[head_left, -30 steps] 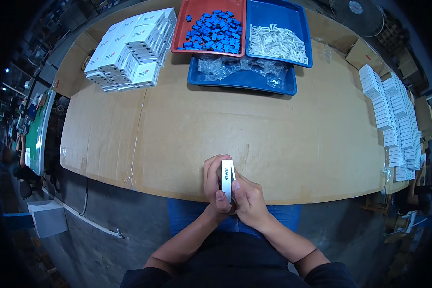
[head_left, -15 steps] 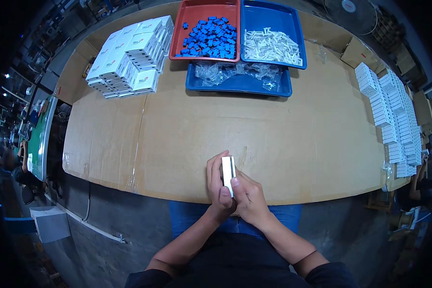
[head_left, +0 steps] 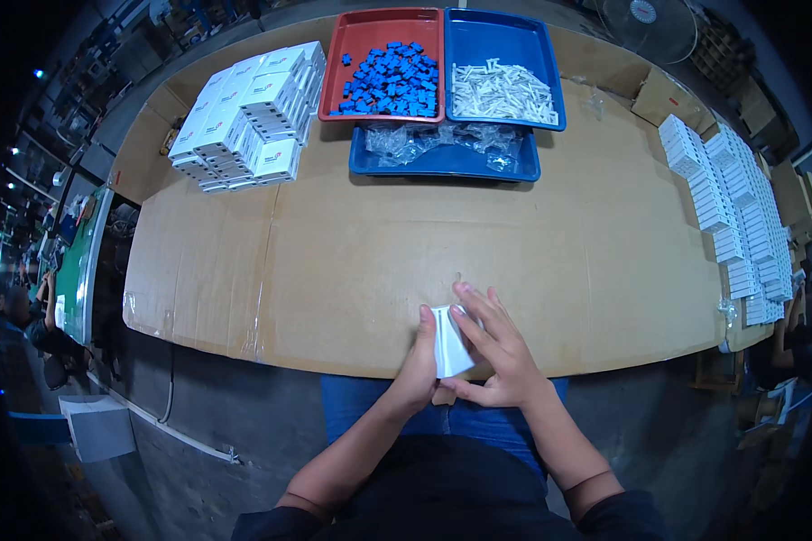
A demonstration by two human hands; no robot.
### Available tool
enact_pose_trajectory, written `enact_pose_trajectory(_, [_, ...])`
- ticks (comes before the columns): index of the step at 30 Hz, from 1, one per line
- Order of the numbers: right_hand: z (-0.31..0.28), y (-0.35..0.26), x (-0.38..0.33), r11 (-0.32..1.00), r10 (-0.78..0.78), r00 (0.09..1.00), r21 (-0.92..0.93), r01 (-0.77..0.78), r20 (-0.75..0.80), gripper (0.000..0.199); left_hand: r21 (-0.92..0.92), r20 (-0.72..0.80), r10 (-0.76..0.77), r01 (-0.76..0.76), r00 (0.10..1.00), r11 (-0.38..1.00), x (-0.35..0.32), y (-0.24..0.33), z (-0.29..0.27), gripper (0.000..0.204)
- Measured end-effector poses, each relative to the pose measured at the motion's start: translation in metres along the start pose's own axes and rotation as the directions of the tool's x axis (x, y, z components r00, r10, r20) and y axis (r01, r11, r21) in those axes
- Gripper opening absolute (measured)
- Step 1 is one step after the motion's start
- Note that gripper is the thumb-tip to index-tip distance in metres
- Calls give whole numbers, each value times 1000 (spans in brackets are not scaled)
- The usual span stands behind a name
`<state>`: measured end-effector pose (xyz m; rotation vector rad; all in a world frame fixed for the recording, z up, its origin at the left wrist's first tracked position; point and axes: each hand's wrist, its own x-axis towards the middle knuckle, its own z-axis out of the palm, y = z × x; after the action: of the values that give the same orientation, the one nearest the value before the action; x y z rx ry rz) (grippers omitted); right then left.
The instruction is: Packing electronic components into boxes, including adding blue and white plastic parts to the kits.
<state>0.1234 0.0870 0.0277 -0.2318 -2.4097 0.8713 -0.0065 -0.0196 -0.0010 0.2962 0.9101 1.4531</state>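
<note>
White box (head_left: 451,347) is held over the near edge of the worktop (head_left: 406,239), showing a broader face than half a second ago. The left hand (head_left: 416,368) grasps its left side; the right hand (head_left: 505,361) has spread its fingers along the right, its grip unclear. Fingers hide the box's edges. Far off, a red tray (head_left: 359,32) holds blue pieces (head_left: 392,83), the right-hand blue tray (head_left: 498,36) white pieces (head_left: 505,94), and a partly covered lower tray (head_left: 442,169) clear plastic (head_left: 395,142).

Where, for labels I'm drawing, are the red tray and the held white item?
Red tray (head_left: 383,31): head view, bare inside near its far end.
Held white item (head_left: 451,353): head view, middle of its upward face.
</note>
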Motion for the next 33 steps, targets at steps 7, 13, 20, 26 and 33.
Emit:
enact_pose_trajectory(7, [-1, 4, -8, 995, -104, 993, 1, 104, -64, 80, -53, -57, -102, 99, 993, 994, -13, -5, 16, 74])
enact_pose_trajectory(13, [10, 0, -19, 972, -237, 939, -54, 231, -250, 82, -4, -95, -36, 36, 995, 999, -29, 2, 37, 73])
enact_pose_trajectory(20, [20, -13, -25, 945, -325, 879, -84, 315, -349, 83, 37, -59, 16, -14, 998, 999, -47, 3, 44, 71])
enact_pose_trajectory(26, [20, -20, -29, 937, -348, 863, -103, 334, -366, 82, 66, -71, -12, 17, 997, 998, -55, 5, 45, 70])
enact_pose_trajectory(33, [25, -14, -25, 942, -322, 866, -44, 331, -383, 82, 62, -105, -6, 13, 994, 998, -54, 13, 50, 72])
